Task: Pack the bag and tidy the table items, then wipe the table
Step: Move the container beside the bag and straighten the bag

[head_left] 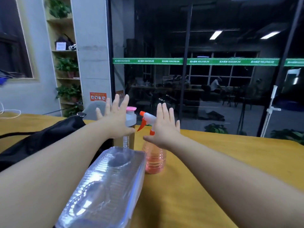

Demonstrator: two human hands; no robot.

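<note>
Both my arms stretch forward over the yellow table (230,158). My left hand (115,117) is raised with fingers spread straight, in front of a shaker bottle (130,122) with a grey lid and pink cap. My right hand (164,127) is likewise spread flat, in front of an orange spray bottle (153,160) with a white and orange trigger head. Neither hand holds anything. A black bag (41,142) lies on the table to the left, under my left forearm. A clear plastic lidded box (105,186) lies close in front of me.
A white cable (9,113) lies on the table's far left. A shelf of potted plants (67,66) stands against the grey wall behind. A dark glass wall with a green stripe (197,61) runs beyond the table's far edge.
</note>
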